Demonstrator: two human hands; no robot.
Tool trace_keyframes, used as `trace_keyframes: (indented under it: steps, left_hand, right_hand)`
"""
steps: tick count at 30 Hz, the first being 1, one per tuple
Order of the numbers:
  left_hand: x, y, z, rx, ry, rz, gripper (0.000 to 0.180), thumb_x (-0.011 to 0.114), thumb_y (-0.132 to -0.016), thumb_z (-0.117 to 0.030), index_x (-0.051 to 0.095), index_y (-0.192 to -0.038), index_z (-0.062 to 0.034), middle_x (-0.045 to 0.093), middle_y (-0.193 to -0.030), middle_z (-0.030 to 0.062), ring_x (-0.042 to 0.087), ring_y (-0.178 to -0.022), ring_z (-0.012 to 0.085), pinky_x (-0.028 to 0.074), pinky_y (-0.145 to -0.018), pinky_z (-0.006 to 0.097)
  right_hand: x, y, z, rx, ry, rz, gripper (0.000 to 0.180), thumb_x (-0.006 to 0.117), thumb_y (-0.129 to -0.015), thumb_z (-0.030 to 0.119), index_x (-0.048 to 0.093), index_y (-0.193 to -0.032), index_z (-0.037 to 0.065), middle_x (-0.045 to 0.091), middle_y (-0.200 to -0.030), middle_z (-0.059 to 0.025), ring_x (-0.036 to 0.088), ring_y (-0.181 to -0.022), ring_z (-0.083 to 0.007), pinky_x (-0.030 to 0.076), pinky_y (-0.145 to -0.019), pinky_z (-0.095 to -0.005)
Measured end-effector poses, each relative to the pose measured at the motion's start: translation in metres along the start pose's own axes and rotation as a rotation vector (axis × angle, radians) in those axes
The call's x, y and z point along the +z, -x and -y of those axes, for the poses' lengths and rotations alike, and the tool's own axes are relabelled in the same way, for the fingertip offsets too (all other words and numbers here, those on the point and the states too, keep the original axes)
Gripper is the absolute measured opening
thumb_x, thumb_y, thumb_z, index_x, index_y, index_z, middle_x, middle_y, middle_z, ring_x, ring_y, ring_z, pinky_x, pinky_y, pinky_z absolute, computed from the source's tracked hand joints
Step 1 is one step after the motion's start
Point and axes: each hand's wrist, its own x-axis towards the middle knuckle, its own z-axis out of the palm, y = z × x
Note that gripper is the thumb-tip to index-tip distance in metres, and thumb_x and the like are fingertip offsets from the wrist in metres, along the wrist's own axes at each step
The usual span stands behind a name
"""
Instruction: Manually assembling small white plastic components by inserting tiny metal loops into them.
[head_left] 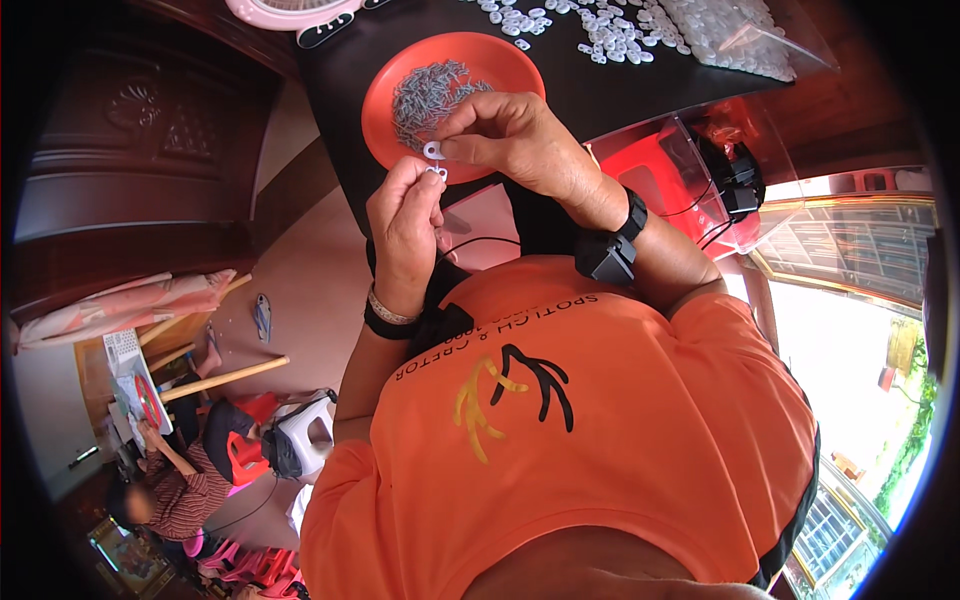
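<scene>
My right hand pinches a small white plastic tab with a round hole between thumb and forefinger. Just below it, the closed fingertips of my left hand grip another small white plastic piece. The two pieces are close together, with a thin stem between them; whether they are joined I cannot tell. Both hands are over the near rim of an orange plate. A heap of small grey screws or nails lies in that plate, partly hidden by my right hand.
Loose white plastic pieces lie on the black table, beside a clear bag full of similar ones. A pink-framed object is at the far left edge. To the right stands a red stool. Another person sits at lower left.
</scene>
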Motion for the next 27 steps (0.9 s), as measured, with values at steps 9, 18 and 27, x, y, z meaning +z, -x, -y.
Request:
trace_keyframes:
  steps: [9,18,27]
  left_hand:
    - [-0.001,-0.001,0.001,0.012,0.035,0.024,0.020,0.048,-0.092,-0.013,0.049,-0.075,-0.0021,0.044,-0.063,-0.0012,0.039,-0.052,0.0029,0.034,-0.041,0.018]
    - [0.005,0.000,-0.002,-0.120,0.204,-0.012,0.023,0.050,-0.092,-0.023,0.053,-0.079,-0.0036,0.046,-0.059,-0.0010,0.043,-0.049,0.0047,0.031,-0.040,0.018]
    - [0.008,0.000,-0.003,-0.177,0.169,-0.030,0.025,0.049,-0.092,-0.026,0.058,-0.088,-0.0026,0.051,-0.063,0.0009,0.046,-0.053,0.0074,0.034,-0.048,0.021]
  right_hand:
    - [0.000,0.002,-0.005,0.018,0.095,0.050,0.010,0.068,-0.080,0.006,0.066,-0.088,0.000,0.066,-0.081,-0.0027,0.061,-0.077,-0.0085,0.049,-0.071,-0.0231]
    - [0.000,0.008,0.001,0.032,0.247,0.095,0.017,0.069,-0.081,0.004,0.062,-0.096,0.001,0.064,-0.088,-0.0024,0.061,-0.083,-0.0085,0.050,-0.074,-0.0229]
    - [0.009,0.012,0.004,-0.224,0.626,0.074,0.025,0.072,-0.076,0.006,0.064,-0.100,0.003,0.065,-0.086,-0.0068,0.065,-0.077,-0.0161,0.052,-0.066,-0.0283]
